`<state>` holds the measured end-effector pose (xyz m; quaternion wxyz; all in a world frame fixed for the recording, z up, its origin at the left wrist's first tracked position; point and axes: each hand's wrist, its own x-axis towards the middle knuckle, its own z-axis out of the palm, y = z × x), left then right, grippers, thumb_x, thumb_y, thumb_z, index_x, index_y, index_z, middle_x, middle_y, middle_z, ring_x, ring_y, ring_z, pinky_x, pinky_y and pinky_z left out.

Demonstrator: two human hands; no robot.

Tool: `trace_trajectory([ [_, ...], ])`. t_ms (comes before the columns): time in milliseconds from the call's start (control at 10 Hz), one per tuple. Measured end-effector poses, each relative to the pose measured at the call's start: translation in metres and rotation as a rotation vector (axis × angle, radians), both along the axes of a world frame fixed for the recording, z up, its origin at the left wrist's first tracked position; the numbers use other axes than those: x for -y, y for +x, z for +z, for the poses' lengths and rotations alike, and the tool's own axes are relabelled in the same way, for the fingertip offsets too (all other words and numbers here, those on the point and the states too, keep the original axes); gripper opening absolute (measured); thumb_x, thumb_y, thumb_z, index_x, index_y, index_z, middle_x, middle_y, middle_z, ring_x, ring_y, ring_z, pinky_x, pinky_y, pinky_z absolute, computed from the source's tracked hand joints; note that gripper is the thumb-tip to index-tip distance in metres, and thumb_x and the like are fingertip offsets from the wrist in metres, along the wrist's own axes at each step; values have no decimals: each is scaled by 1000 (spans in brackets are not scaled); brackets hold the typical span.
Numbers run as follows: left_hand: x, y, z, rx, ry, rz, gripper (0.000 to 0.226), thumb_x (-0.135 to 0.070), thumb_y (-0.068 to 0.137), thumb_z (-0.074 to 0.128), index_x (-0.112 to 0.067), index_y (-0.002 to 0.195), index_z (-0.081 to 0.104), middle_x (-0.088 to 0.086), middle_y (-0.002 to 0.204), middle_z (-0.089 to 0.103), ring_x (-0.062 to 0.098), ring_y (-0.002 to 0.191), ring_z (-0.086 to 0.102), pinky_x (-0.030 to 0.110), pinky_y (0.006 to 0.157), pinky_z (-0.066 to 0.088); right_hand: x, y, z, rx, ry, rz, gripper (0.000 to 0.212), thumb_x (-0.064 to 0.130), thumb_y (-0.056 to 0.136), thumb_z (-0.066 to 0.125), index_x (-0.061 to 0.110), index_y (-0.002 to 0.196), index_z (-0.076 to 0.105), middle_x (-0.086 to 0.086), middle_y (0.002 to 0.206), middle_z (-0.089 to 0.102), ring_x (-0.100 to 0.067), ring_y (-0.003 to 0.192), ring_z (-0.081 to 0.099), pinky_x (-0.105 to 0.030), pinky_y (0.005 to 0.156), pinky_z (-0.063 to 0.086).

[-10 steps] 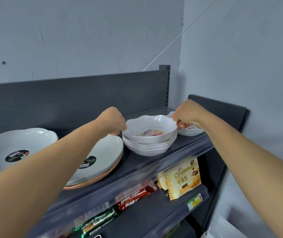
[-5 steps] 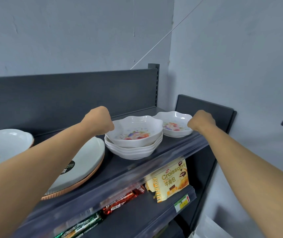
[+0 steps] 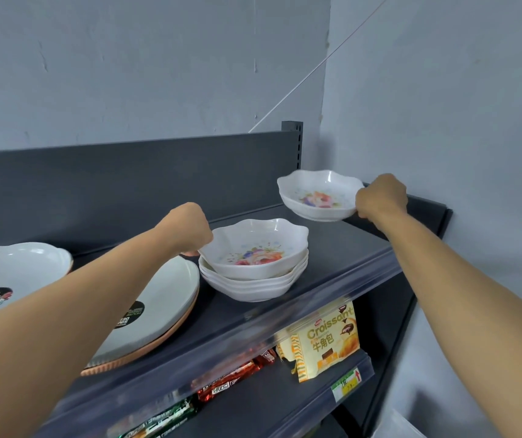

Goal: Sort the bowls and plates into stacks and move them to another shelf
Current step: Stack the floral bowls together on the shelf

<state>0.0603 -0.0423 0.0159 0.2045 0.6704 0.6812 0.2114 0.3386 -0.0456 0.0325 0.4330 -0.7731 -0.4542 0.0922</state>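
Note:
A stack of white scalloped bowls (image 3: 254,267) with a flower print stands on the dark top shelf (image 3: 341,248). My left hand (image 3: 187,229) grips the stack's left rim, fingers hidden behind the fist. My right hand (image 3: 379,196) pinches the right rim of a single flowered bowl (image 3: 315,196), which hangs in the air above the shelf's far right end. Left of the stack lies a white plate (image 3: 164,295) on a peach-coloured plate. Another white plate (image 3: 13,273) sits at the far left.
The shelf's dark back panel (image 3: 126,184) rises behind the dishes and a grey wall closes the right side. Below, a lower shelf holds a croissant packet (image 3: 326,336) and wrapped snack bars (image 3: 231,374). A clear price strip (image 3: 253,324) runs along the top shelf's front edge.
My right hand took hold of the single bowl at the right end and lifted it off the shelf. My left hand stayed at the stack's left rim.

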Motion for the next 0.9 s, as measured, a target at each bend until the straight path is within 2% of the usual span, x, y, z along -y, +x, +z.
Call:
trace_trajectory([
  [100, 1, 0, 2, 57, 22, 17, 10, -1, 94, 47, -6, 96, 55, 11, 91, 58, 19, 63, 56, 20, 52, 52, -2, -7, 15, -9, 33, 79, 18, -3, 81, 50, 3, 65, 49, -23, 87, 67, -28, 62, 57, -22, 44, 37],
  [200, 0, -5, 3, 206, -8, 41, 11, 0, 96, 43, -6, 98, 52, 10, 85, 56, 13, 56, 53, 14, 36, 48, 18, -33, 33, 23, 7, 214, 21, -1, 83, 46, 3, 62, 51, -12, 59, 57, -19, 41, 45, -16, 36, 32],
  [300, 4, -9, 6, 349, -57, 70, 12, -6, 99, 41, -3, 95, 52, 14, 87, 56, 18, 55, 55, 15, 36, 49, 28, -50, 30, 78, -82, 320, 28, 1, 83, 45, 3, 56, 53, -10, 51, 53, -18, 39, 42, -16, 36, 30],
  [400, 11, -11, 8, 368, -114, 80, 28, -14, 97, 44, -5, 73, 55, 13, 76, 53, 22, 53, 52, 17, 37, 49, 37, -62, 22, 125, -184, 379, 28, 2, 84, 44, 2, 57, 53, -10, 50, 52, -18, 39, 40, -14, 34, 29],
  [500, 18, -12, 8, 328, -114, 64, 31, -19, 97, 46, -4, 73, 57, 14, 78, 58, 22, 53, 54, 19, 40, 51, 36, -66, 14, 143, -267, 412, 22, 0, 80, 44, 2, 61, 55, -10, 51, 53, -18, 41, 39, -17, 38, 30],
  [600, 20, -13, 7, 352, -96, 83, 36, -27, 100, 40, -2, 79, 56, 11, 75, 60, 21, 55, 58, 24, 49, 53, 35, -68, 9, 147, -291, 424, 21, -2, 77, 43, 1, 60, 53, -10, 46, 52, -20, 42, 38, -23, 45, 29],
  [700, 21, -14, 6, 317, -87, 62, 31, -27, 98, 46, 0, 93, 60, 10, 79, 62, 20, 60, 60, 24, 54, 53, 33, -71, 5, 171, -318, 426, 21, -3, 76, 43, 0, 58, 53, -6, 35, 50, -20, 39, 38, -22, 44, 30],
  [800, 22, -15, 4, 240, -84, 33, 21, -20, 93, 54, 0, 93, 60, 14, 85, 62, 25, 71, 61, 24, 56, 52, 31, -71, 3, 182, -345, 444, 18, 0, 78, 46, -2, 69, 62, -12, 52, 57, -21, 45, 41, -24, 46, 32],
  [900, 26, -13, 5, 150, -91, 25, 12, -14, 88, 57, -2, 87, 59, 14, 83, 59, 27, 72, 56, 28, 62, 47, 29, -68, 1, 207, -365, 444, 20, 11, 86, 51, -2, 79, 66, -16, 70, 61, -24, 55, 46, -26, 50, 36],
])
